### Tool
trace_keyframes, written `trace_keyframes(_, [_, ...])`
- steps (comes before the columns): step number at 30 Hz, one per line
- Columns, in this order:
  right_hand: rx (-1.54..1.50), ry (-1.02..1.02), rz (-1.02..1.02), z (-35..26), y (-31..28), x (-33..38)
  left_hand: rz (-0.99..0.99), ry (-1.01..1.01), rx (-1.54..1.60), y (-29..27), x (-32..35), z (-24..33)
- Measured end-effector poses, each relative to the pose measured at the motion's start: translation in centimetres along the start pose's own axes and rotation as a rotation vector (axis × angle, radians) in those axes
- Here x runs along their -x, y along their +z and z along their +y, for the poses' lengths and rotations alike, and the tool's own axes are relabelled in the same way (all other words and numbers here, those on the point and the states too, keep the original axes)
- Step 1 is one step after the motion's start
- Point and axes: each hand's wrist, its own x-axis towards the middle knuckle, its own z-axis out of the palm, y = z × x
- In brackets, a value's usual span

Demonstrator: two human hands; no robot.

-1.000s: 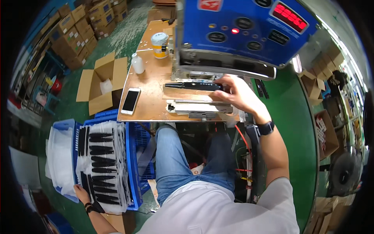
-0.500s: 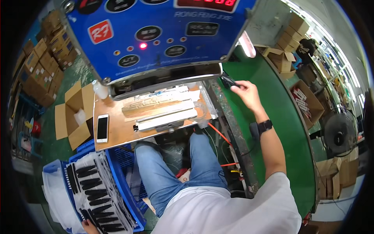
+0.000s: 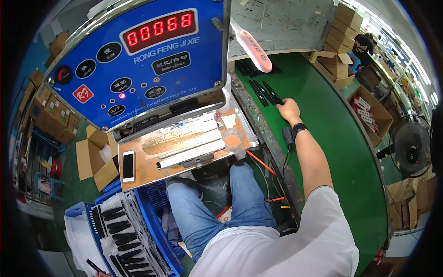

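Note:
My right hand (image 3: 290, 111) reaches out over the green belt surface (image 3: 332, 152), its fingers closed at the near end of a long, slim black piece (image 3: 272, 92). Two similar black pieces (image 3: 258, 93) lie beside it, roughly parallel. At the lower left edge my left hand (image 3: 103, 274) shows only in part, closed on another slim black piece (image 3: 94, 266) that sticks up from the fingers. Next to it a blue crate (image 3: 148, 231) holds white sheets with a row of black pieces (image 3: 123, 234) on top.
A blue control box (image 3: 138, 60) with a red display hangs over a wooden worktable (image 3: 138, 173), which bears a phone (image 3: 128, 166), a metal fixture (image 3: 191, 150) and a clear cup (image 3: 232, 138). More black pieces (image 3: 249, 68) lie farther up the belt. A fan (image 3: 410, 147) and cartons (image 3: 97, 152) stand around.
The view has shifted, bringing more of the control box and belt into sight. My right hand has moved farther up the belt. The piece at my left hand now stands apart from the row.

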Motion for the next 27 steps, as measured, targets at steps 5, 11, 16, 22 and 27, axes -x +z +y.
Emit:
trace_keyframes(5, [-0.074, -0.042, -0.002, -0.3, 1.8, -1.2, -0.112, 0.154, 0.414, 5.4, -3.1, 3.4])
trace_keyframes(11, [-0.225, -0.167, 0.029, 2.6, 4.7, -3.5, -0.475, 0.443, 0.858, 7.0, -0.2, 29.7])
trace_keyframes(16, [-0.137, -0.07, -0.268, 5.5, -0.1, -2.3, -0.496, 0.966, 0.828, 6.0, 3.7, 49.1])
trace_keyframes(22, [0.204, -0.087, -0.448, 5.8, -6.5, 5.0, -0.618, 1.068, 0.945, 6.5, 5.5, 58.1])
trace_keyframes(27, [0.19, -0.143, -0.486, 4.5, -7.7, 4.7, -0.599, 1.217, 0.802, 7.2, 6.6, 58.8])
